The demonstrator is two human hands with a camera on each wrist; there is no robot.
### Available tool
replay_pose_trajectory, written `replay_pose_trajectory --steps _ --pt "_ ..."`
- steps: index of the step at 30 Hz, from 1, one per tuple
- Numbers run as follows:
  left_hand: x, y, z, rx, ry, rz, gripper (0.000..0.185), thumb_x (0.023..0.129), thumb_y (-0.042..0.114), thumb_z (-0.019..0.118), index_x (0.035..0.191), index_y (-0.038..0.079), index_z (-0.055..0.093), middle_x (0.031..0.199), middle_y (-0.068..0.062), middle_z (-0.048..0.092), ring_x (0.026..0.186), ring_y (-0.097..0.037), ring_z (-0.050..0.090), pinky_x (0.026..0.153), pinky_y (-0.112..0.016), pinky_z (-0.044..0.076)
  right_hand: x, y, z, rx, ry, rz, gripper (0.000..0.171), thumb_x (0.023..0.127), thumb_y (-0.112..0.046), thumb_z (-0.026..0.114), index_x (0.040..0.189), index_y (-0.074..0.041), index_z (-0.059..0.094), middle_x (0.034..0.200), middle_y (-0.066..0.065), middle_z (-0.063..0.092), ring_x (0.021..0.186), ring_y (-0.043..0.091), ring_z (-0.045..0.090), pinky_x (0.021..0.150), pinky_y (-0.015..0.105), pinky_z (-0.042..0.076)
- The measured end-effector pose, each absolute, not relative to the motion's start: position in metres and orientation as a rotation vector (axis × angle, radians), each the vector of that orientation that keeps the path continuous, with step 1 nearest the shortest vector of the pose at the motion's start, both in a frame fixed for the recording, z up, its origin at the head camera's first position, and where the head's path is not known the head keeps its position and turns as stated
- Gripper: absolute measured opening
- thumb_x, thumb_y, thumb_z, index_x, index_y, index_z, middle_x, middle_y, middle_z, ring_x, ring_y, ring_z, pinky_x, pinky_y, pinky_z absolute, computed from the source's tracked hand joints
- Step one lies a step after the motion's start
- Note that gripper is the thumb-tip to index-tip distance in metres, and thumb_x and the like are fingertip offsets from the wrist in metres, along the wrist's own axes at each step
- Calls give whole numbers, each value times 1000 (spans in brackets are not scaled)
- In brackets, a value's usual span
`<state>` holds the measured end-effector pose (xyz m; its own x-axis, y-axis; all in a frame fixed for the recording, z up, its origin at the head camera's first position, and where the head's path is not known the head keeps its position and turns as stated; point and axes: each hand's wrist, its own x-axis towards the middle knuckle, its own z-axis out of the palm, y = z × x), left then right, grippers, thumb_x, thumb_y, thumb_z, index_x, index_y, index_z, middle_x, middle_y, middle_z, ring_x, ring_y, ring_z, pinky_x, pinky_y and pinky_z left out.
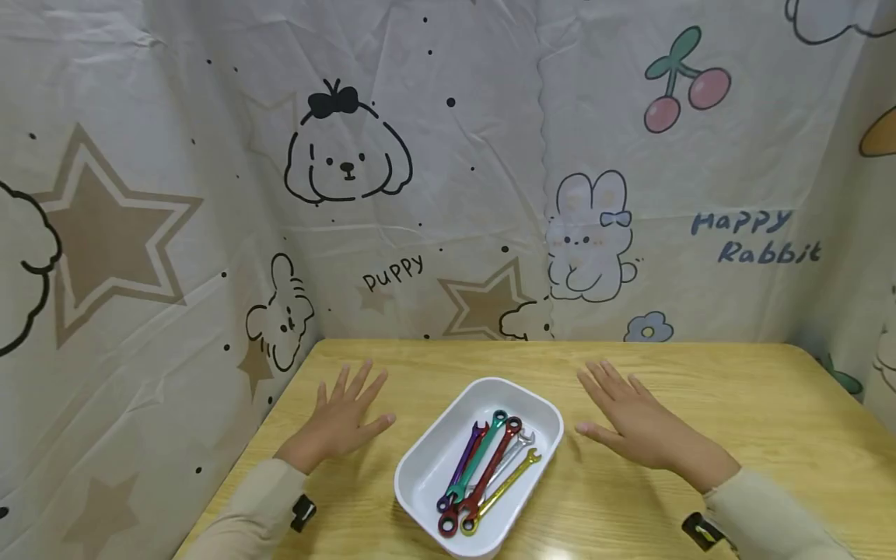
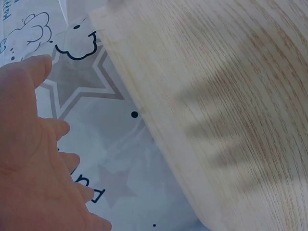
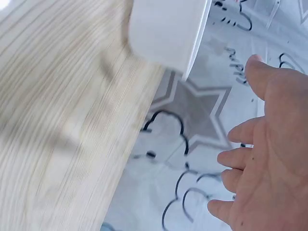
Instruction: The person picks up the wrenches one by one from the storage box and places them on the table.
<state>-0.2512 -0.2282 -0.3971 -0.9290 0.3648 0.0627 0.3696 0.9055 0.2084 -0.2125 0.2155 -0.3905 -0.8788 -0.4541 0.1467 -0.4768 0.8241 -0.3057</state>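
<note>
A white plastic tray point(image 1: 413, 467) sits between my two hands on the wooden table. In it lies a loose pile of combination wrenches: a purple wrench point(image 1: 465, 464), a green wrench point(image 1: 480, 456), a dark red wrench point(image 1: 495, 460), a yellow wrench point(image 1: 505, 487) and a silver wrench point(image 1: 509, 459), with another red one mostly covered. My left hand point(image 1: 343, 424) is spread flat to the left of the tray, holding nothing. To its right, my right hand point(image 1: 640, 428) is likewise stretched out with straight fingers, apart from the tray. The right wrist view shows the tray's outer wall point(image 3: 166, 33) beyond the thumb.
The light wood table point(image 1: 448, 358) ends at a white cloth backdrop point(image 1: 462, 194) printed with cartoon animals, stars and cherries. More of that cloth hangs along the left side. Small black devices point(image 1: 303, 513) are strapped at both wrists.
</note>
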Motion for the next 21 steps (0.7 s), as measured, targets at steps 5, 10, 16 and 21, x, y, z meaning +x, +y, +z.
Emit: replay_pose_trajectory --steps 5,10,16,21 --pt "-250 -226 -400 -598 -3050 -342 75 94 58 44 153 17 22 160 -11 4 143 -46 -4 103 -74 -3 -209 186 -400 817 -2908 522 79 96 -52 47 149 1 25 157 20 17 144 41 10 112 61 11" --pt "-249 -225 -402 -607 -3055 -341 75 94 59 44 153 17 22 160 -11 5 143 -46 -3 103 -74 -3 -208 171 -415 830 -2937 556 80 96 -54 44 150 2 22 157 20 14 145 39 8 113 60 10" --pt "-249 -225 -402 -597 -3047 -329 75 94 59 44 153 17 23 160 -13 8 143 -45 -2 103 -74 -1 -208 162 -427 837 -2962 574 79 97 -50 46 148 4 23 157 21 13 144 40 9 113 59 11" --pt "-250 -225 -402 -600 -3050 -336 74 95 58 45 153 17 23 160 -14 9 143 -45 -3 103 -74 -2 -208 157 -431 859 -2962 590 78 98 -49 46 147 7 24 156 22 15 144 40 10 113 59 12"
